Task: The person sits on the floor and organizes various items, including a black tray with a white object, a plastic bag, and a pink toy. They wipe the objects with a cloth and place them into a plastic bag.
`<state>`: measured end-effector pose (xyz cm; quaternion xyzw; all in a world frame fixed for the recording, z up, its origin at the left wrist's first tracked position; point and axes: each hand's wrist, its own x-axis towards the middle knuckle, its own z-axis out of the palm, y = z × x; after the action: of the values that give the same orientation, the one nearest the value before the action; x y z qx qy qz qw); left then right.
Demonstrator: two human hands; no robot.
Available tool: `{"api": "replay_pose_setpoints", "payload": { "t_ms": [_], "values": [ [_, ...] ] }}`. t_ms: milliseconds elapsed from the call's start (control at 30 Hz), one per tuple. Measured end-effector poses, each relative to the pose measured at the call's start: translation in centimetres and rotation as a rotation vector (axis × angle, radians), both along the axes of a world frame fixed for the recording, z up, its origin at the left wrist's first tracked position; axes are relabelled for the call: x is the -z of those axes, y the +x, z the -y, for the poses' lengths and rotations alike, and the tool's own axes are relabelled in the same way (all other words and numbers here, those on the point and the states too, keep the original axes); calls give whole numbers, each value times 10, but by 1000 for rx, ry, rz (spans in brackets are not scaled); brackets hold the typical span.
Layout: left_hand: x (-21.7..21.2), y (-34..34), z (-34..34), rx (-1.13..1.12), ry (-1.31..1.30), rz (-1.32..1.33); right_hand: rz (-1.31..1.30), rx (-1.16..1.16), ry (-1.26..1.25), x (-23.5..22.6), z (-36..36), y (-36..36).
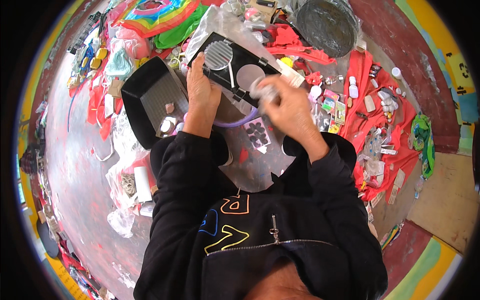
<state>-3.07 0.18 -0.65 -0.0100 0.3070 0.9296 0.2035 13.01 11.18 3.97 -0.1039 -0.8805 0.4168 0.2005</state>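
Observation:
In front of me a flat black rectangular panel (220, 82) is held at a tilt, with small coil-like pieces along its edges. On its face are a ribbed clear disc (218, 55) with a white stem below it and a plain pale disc (250, 76). My left hand (201, 97) grips the panel's left edge, thumb up along the side. My right hand (289, 107) is closed around a crumpled whitish wad (265, 93), blurred by motion, close to the panel's right end. Its exact kind cannot be made out. Below the panel shows part of a purple ring (239, 122).
A black open bin (137, 102) with small items stands at the left. A small card with dark round pieces (257, 134) lies between my knees. Red cloth (380, 135) with scattered small goods spreads at the right. A large black round tub (327, 27) sits at the back.

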Motion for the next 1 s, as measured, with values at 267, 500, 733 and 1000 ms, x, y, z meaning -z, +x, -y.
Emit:
{"api": "replay_pose_setpoints", "payload": {
  "t_ms": [267, 500, 733, 1000],
  "values": [
    [-3, -2, 6, 2, 29, 4, -86, 267, -47, 1, -18, -6],
    [-4, 12, -4, 52, 11, 57, -311, 145, 452, 12, -6, -10],
    [9, -11, 11, 30, 114, 136, 271, 447, 390, 5, -45, 7],
    [-2, -8, 10, -14, 85, 76, -207, 408, -203, -18, -59, 13]
  ]
}}
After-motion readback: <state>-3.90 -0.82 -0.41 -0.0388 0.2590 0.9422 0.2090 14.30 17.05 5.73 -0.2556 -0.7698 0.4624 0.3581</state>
